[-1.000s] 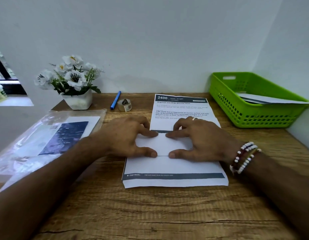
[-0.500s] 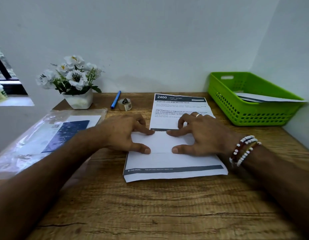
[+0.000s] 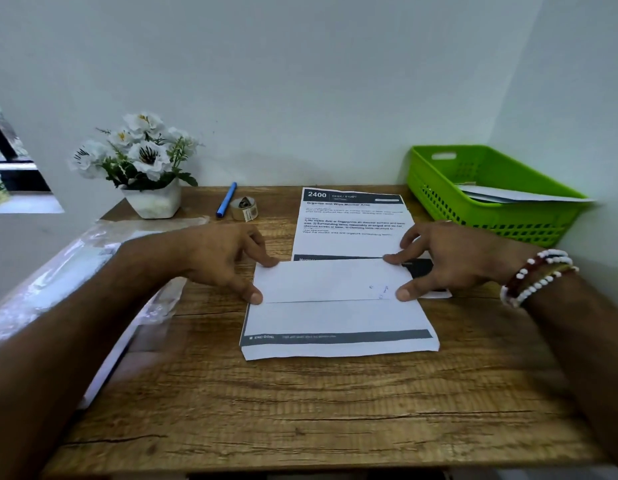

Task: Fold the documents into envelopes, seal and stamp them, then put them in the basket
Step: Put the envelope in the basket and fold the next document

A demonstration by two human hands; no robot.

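1. At the middle of the desk (image 3: 300, 410), the envelope (image 3: 332, 280) lies crosswise on the printed document (image 3: 338, 323). The green basket (image 3: 491, 220) sits far right with white papers (image 3: 508, 195) inside.
2. My left hand (image 3: 224, 258) and right hand (image 3: 449, 261) each hold one short end of the envelope between thumb and curved forefinger, with the other fingers loosely curled. I cannot tell whether it has left the paper.
3. I grip only the ends, so the unsupported middle could sag and crease if I lift carelessly.
4. Nothing pins the document. Sliding the envelope across it could skew the sheet, and my fold would then come out crooked.
5. A white corner peeks out under my right hand, perhaps a second sheet. I might fold two together.
6. A fold wider than the envelope would jam at its mouth.
7. My left forearm lies over the plastic sleeve (image 3: 93, 258) at the left edge, and a careless sweep could push it off.
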